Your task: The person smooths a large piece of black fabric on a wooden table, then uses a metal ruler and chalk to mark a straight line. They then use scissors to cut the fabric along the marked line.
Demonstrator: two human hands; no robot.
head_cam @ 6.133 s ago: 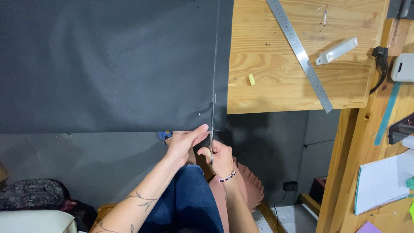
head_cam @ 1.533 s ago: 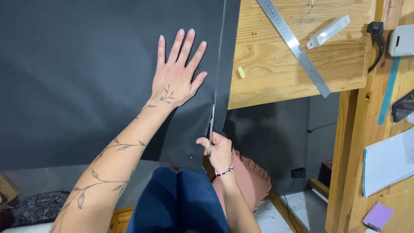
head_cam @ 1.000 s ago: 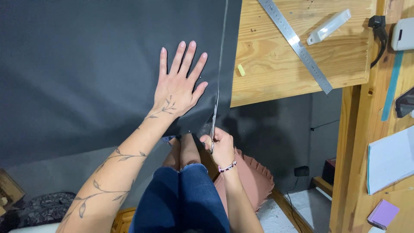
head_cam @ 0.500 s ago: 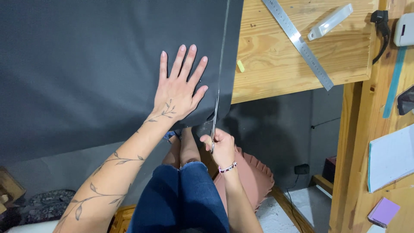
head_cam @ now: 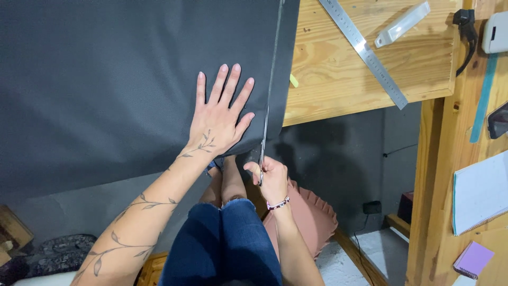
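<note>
A: The left hand [head_cam: 219, 119] lay flat and open on the dark fabric [head_cam: 106, 79] spread over the wooden table [head_cam: 338, 79].

B: The right hand [head_cam: 271, 177] gripped scissors [head_cam: 262, 143] mid-cut; the next snip looked to need a straight line.

Dark grey fabric sheet [head_cam: 106, 79], matte, spread flat over the counter with its near edge overhanging, partly slit lengthwise; slim metal scissors [head_cam: 262, 145], blades upright in the slit.
</note>
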